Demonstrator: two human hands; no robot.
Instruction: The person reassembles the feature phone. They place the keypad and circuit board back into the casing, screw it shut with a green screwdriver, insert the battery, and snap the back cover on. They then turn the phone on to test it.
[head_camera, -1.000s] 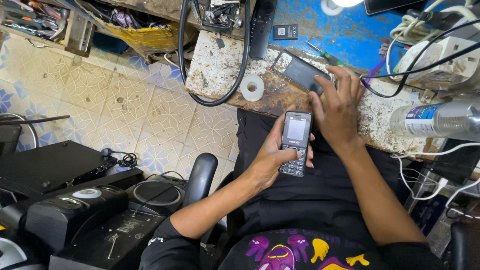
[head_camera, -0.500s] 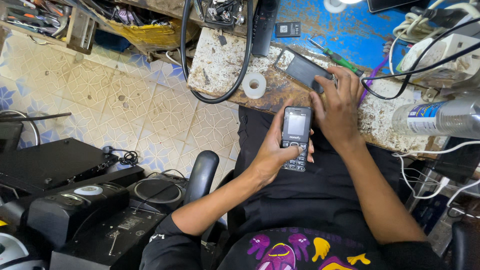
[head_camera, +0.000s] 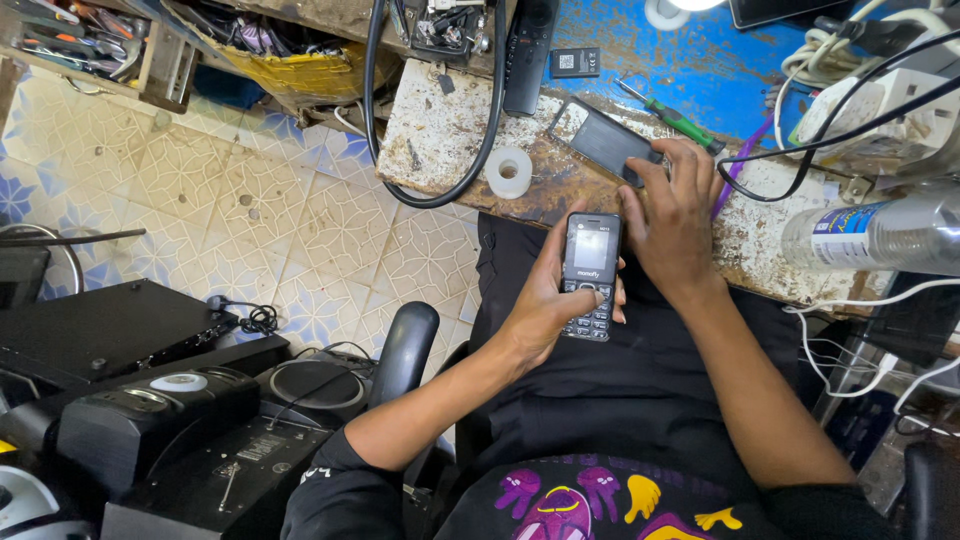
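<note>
A worn workbench (head_camera: 440, 140) with a blue-painted patch is seen across the top, above a patterned tile floor (head_camera: 250, 220), with black audio equipment (head_camera: 150, 400) stacked at the lower left. A thick black cable (head_camera: 440, 195) is looped over the bench edge, and a clear plastic bottle (head_camera: 870, 235) is laid on its side at the right. A black keypad phone (head_camera: 590, 275) is held over the lap, gripped firmly in the left hand (head_camera: 545, 305), thumb on the keys. The right hand (head_camera: 675, 215) is pressed flat, fingers spread, on a dark flat phone panel (head_camera: 605, 145) lying on the bench. A tape roll (head_camera: 509, 172) and a green-handled screwdriver (head_camera: 680, 122) are seen close by
</note>
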